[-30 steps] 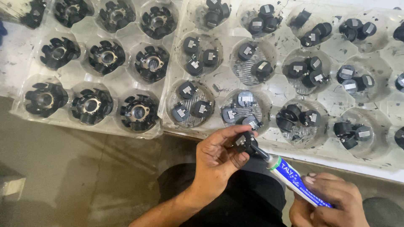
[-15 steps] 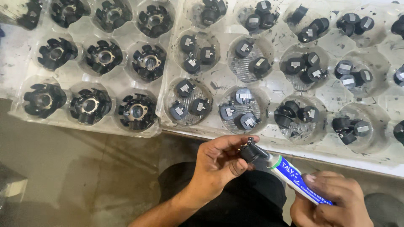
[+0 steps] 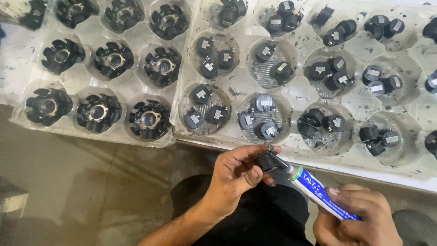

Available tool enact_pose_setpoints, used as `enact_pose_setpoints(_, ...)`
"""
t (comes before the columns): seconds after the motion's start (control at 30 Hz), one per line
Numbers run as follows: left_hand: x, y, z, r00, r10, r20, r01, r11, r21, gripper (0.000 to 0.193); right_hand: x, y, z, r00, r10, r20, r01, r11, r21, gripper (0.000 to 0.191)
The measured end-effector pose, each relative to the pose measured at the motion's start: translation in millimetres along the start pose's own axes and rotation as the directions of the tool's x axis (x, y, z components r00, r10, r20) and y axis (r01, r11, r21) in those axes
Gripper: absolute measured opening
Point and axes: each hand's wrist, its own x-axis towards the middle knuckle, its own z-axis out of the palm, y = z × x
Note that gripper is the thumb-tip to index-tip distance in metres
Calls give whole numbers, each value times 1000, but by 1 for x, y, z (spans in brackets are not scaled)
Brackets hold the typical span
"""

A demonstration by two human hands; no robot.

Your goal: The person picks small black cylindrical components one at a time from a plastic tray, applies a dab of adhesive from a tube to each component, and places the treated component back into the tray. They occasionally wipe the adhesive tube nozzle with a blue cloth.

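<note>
Two clear trays [image 3: 182, 132] hold black parts; left hand [image 3: 236, 175] grips one part [image 3: 266, 161], right hand [image 3: 359, 223] a tube [image 3: 318, 193].

- tube [image 3: 321, 197]: lower right of frame, slim, white and blue with a green band near the nozzle, printed label along its side
- clear plastic tray [image 3: 75, 75]: upper left, round pockets
- second clear tray [image 3: 405, 155]: upper centre to right edge, round pockets, smudged dark
</note>
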Motion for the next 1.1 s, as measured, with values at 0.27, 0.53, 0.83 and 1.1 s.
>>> enact_pose_setpoints(0.27,2,8,3,997,-49,-65,48,998,-30,46,44,-50,0,992,77,-98,-80,997,-24,46)
enact_pose_setpoints(0.53,90,80,-9,958,276,79,-258,708,657,50,23,-24,-8,949,196,-247,-191,981,44,46)
enact_pose_setpoints(0.83,182,119,2,971,210,116,-62,-246,967,41,8,-29,7,918,229,-323,-235,972,22,47)
enact_pose_setpoints(1.1,191,107,0,992,127,-11,60,-387,920,46,25,-33,4,912,218,-349,-209,976,63,43)
